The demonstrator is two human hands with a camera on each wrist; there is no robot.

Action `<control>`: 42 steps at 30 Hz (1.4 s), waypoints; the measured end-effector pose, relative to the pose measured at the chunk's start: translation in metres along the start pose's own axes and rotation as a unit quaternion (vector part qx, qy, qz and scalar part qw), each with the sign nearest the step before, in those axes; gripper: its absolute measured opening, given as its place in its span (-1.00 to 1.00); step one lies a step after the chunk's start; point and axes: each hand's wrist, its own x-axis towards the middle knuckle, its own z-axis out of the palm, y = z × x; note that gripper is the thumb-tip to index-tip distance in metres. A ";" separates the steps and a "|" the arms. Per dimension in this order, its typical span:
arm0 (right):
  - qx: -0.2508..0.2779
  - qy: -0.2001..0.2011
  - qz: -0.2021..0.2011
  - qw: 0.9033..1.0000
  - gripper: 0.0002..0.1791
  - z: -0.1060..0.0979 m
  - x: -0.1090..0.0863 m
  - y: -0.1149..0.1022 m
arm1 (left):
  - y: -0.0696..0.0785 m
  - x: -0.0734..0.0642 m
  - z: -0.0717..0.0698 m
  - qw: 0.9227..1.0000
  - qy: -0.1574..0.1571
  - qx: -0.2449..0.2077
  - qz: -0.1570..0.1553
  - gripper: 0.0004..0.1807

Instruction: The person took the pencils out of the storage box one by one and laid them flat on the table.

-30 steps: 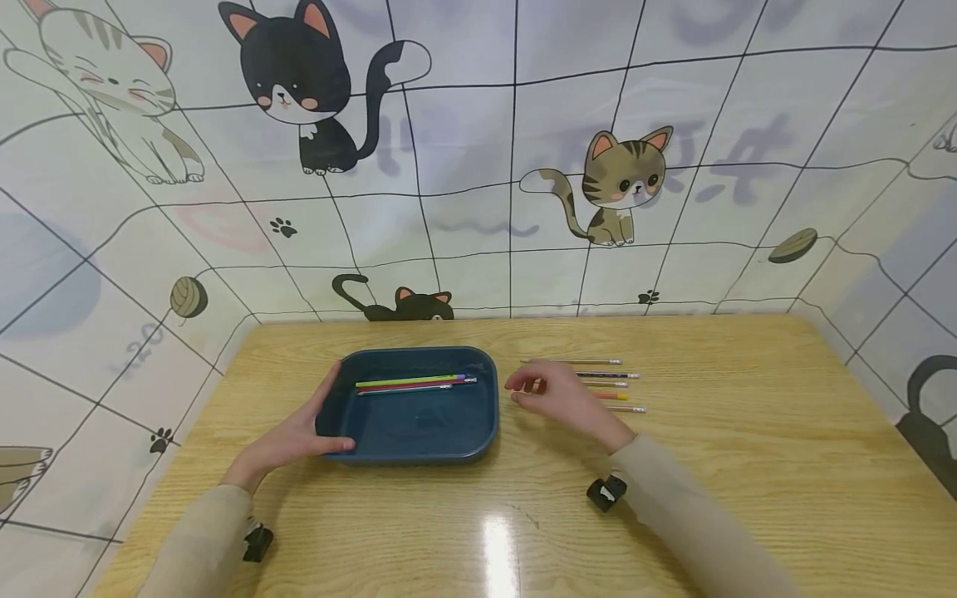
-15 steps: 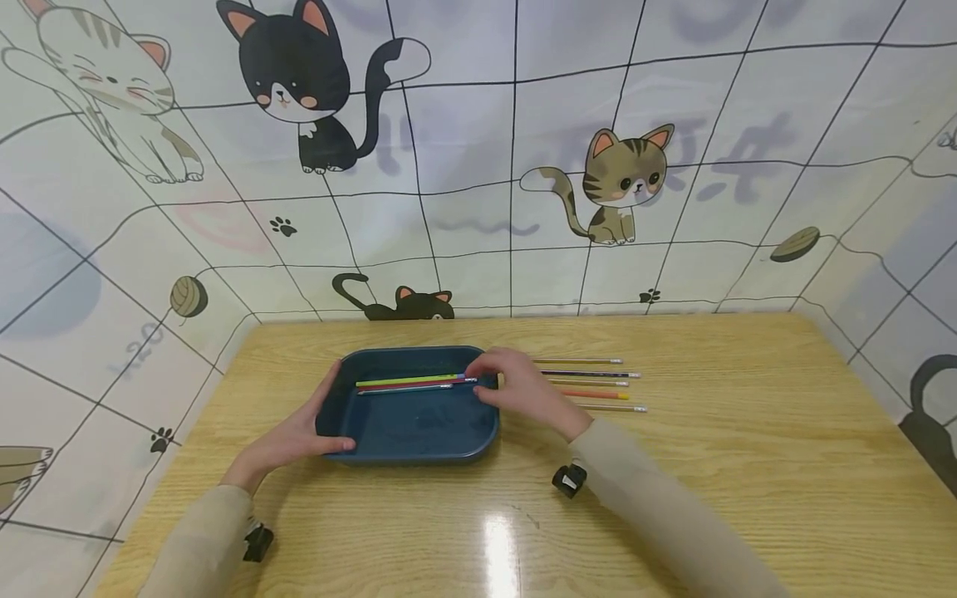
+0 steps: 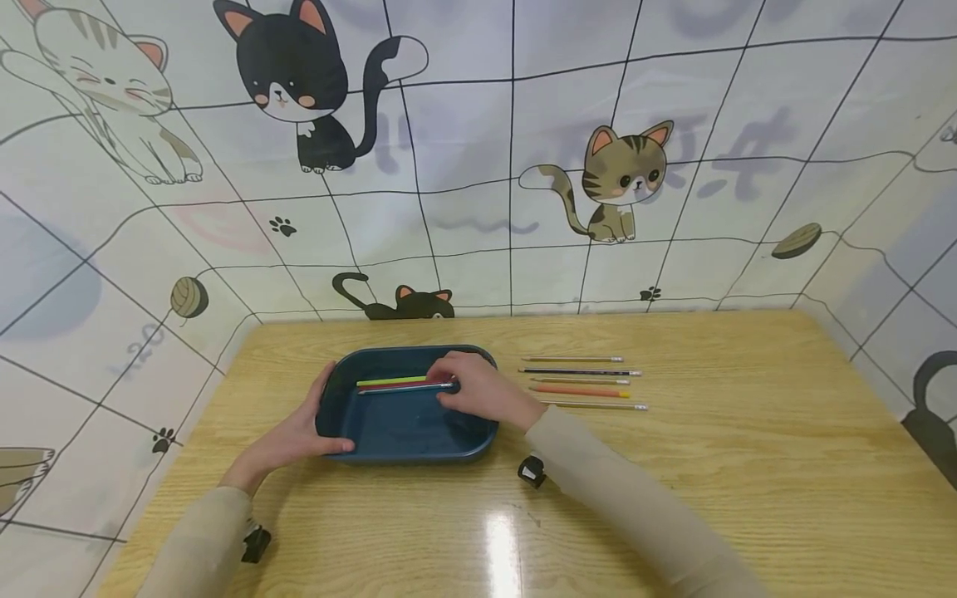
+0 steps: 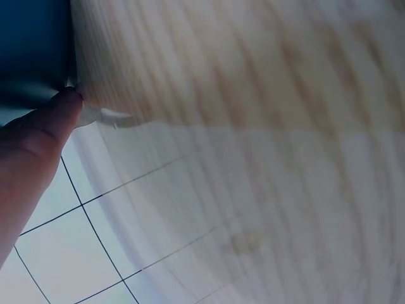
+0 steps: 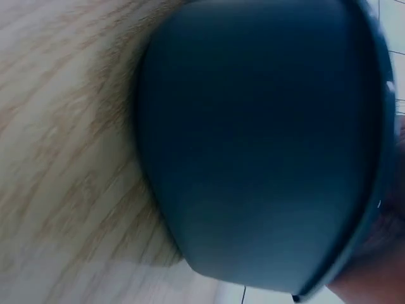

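Note:
My left hand [image 3: 299, 428] grips the left end of a dark blue rectangular tray [image 3: 419, 457], its thumb lying across the front rim and its fingers against the outer left wall. In the left wrist view, the thumb [image 4: 47, 130] touches a corner of the tray. Inside lie a lime-green pencil [image 3: 389, 381], a dark red pencil [image 3: 399, 386] and a teal pencil [image 3: 399, 389], side by side. Over their right ends reaches my right hand [image 3: 478, 386], thumb and fingertips apart; it covers the ends of the lime and red ones. Fingertip contact is hidden.
Right of the tray, several pencils lie in roughly parallel rows, among them a dark pencil [image 3: 579, 372] and an orange pencil [image 3: 579, 390]. The wooden table [image 3: 673, 482] meets a cloth wall printed with cats [image 3: 463, 274] at its back edge.
My right hand has moved left, from beside the loose pencils, over the tray's right rim to the pencils inside. The left hand and tray have kept their places.

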 end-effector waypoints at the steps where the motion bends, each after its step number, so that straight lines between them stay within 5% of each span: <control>1: 0.002 -0.003 0.000 1.000 -0.73 0.001 0.002 0.000 | 0.000 0.000 0.000 1.000 -0.001 0.002 0.000 0.38; 17: 0.015 -0.074 0.081 0.994 -0.68 0.015 0.032 0.011 | -0.004 0.000 -0.003 0.999 -0.025 0.009 0.027 0.50; 29: -0.011 -0.091 0.086 0.992 -0.67 0.023 0.035 0.012 | -0.005 -0.001 -0.002 1.000 -0.022 -0.013 0.015 0.43; 42: -0.077 -0.105 0.100 0.986 -0.78 0.027 0.036 0.009 | -0.004 -0.001 -0.003 1.000 -0.017 0.017 0.010 0.41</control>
